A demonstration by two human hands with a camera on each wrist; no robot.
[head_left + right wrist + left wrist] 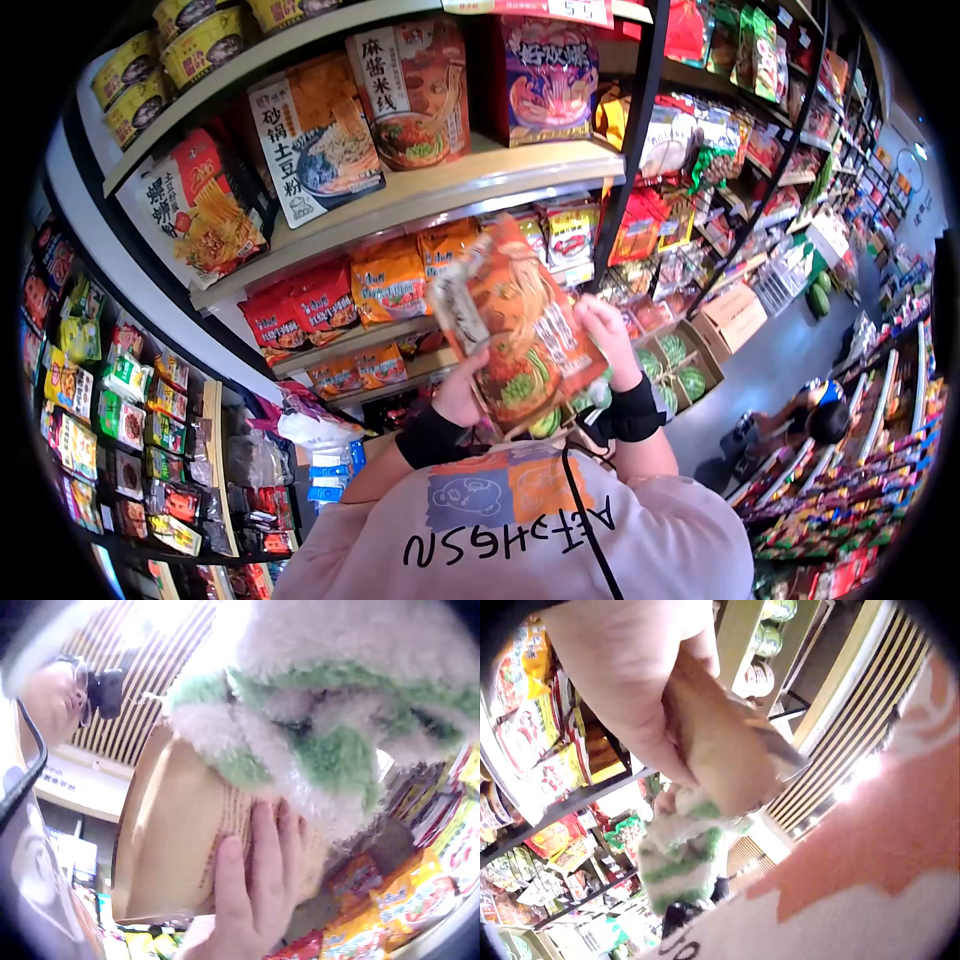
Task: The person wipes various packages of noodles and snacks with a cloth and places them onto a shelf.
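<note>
In the head view, the left hand grips the lower left edge of the packet, its thumb on the front and its other fingers hidden behind. The right hand clamps the packet's right edge with curled fingers. The packet is tilted between the two hands, above the pink shirt, its noodle picture facing the camera. A black band wraps the left wrist and another dark band the right. Beyond the hands, orange bags and red bags stand on a shelf, with larger packs on the shelf above. To the right of the right hand, round green melons lie in a carton, near a brown box.

In the left wrist view, the left hand reaches in from the top and pinches the packet, seen along its folded brown edge. Below the packet, a green and white fuzzy cloth hangs beside the right hand, which is mostly hidden.

In the right wrist view, fingers from below lie against the packet's printed brown back; this view alone does not show whose hand. The fuzzy cloth is above them, partly in front of the packet, and the right hand's grip cannot be told here.
</note>
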